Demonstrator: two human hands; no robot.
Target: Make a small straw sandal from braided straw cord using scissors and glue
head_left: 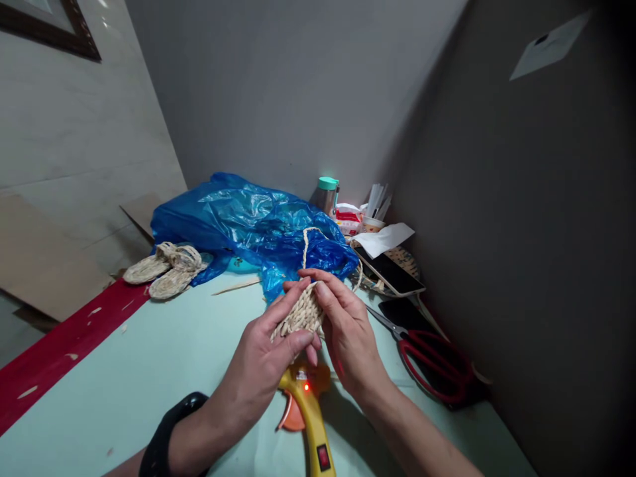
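A piece of woven straw braid [302, 311] is held up between both hands over the table. My left hand [271, 344] grips its left and lower edge, thumb across the front. With thumb and fingers, my right hand [348, 324] pinches the upper right edge. A loose straw cord [306, 248] runs up from the piece across a blue plastic bag. Just below the hands lies a yellow glue gun [313, 424] with an orange trigger and a lit red light. The back of the woven piece is hidden.
Two small straw slippers [176, 275] sit at the left beside the blue plastic bag [238, 212]. Red-handled scissors [432, 358] and a phone [392, 271] lie at the right. A steel bottle [326, 195] with a green lid stands at the back near the grey wall.
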